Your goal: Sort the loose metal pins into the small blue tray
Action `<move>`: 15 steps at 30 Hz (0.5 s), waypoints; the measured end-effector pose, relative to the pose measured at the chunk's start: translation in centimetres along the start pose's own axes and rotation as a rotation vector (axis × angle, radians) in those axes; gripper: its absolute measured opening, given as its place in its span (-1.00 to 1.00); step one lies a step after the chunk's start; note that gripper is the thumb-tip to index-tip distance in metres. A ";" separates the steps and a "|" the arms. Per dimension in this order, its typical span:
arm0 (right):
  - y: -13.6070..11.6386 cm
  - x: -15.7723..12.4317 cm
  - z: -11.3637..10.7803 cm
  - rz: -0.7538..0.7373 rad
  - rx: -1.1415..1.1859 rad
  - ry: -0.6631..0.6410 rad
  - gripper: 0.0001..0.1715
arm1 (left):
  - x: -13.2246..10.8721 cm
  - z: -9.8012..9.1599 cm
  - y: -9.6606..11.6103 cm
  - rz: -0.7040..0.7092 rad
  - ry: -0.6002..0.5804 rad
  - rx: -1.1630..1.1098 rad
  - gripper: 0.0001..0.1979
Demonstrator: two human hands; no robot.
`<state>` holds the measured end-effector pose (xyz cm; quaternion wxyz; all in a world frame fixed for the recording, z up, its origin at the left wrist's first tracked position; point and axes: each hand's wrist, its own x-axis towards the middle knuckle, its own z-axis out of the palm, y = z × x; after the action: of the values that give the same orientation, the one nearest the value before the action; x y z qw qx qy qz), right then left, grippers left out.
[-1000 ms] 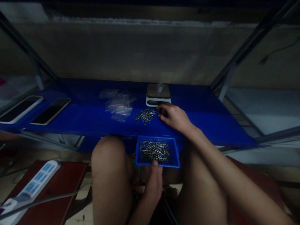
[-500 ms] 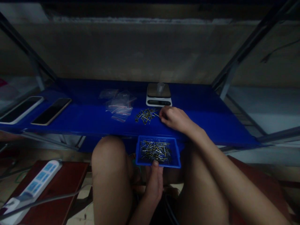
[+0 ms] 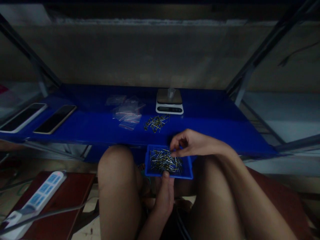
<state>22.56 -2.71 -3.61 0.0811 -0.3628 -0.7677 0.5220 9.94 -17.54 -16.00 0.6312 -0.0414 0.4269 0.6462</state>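
Observation:
My left hand (image 3: 165,191) holds a blue plastic tray (image 3: 188,168) from the near side, thumb over its rim. Inside lie many thin silver and brass-coloured screws (image 3: 163,163). Over the tray's right part is my right hand (image 3: 188,143), its fingers curved and a little apart, the tips close to the screws. Whether it touches one is too dark to see. On the blue table (image 3: 212,120) lies a loose pile of similar screws (image 3: 156,123). Behind the pile stands a white digital scale (image 3: 170,109) with a small clear cup (image 3: 171,93) on its plate.
Several clear zip bags (image 3: 128,110) lie left of the pile. Two phones, one white-edged (image 3: 23,116) and one dark (image 3: 55,119), rest at the table's left end. A power strip (image 3: 46,190) sits on a red-brown stool (image 3: 75,196) at lower left. Metal posts flank the table.
My right hand has moved from the right side of the screw pile back and down to the tray. My left hand and the tray have stayed in place.

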 end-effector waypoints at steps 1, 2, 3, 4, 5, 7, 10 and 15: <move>0.0 0.2 0.0 -0.001 -0.005 0.038 -0.61 | 0.0 0.1 0.1 0.005 0.010 -0.019 -0.26; 0.1 0.5 -0.1 0.003 -0.037 0.112 -0.62 | 0.0 0.2 0.2 0.003 0.026 -0.044 -0.26; 0.1 0.9 -0.3 0.009 -0.104 0.215 -0.66 | 0.0 0.2 0.2 -0.003 0.045 -0.064 -0.26; 0.2 1.4 -0.5 0.016 -0.203 0.334 -0.72 | -0.1 0.3 0.3 -0.016 0.058 -0.072 -0.27; 0.3 1.9 -0.8 0.022 -0.322 0.445 -0.76 | -0.1 0.3 0.3 -0.030 0.071 -0.075 -0.30; 0.4 3.1 -1.3 0.027 -0.536 0.574 -0.69 | -0.1 0.3 0.4 -0.049 0.085 -0.070 -0.36; 0.5 4.5 -1.8 0.012 -0.669 0.571 -0.65 | -0.1 0.3 0.4 -0.049 0.084 -0.058 -0.41; 0.8 4.9 -1.9 0.052 -0.657 0.508 -0.83 | -0.1 0.2 0.2 -0.036 0.052 -0.057 -0.40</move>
<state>20.29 2.00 -4.71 0.1345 -0.5060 -0.8395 0.1452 9.88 -17.45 -15.78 0.6301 -0.0839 0.4237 0.6453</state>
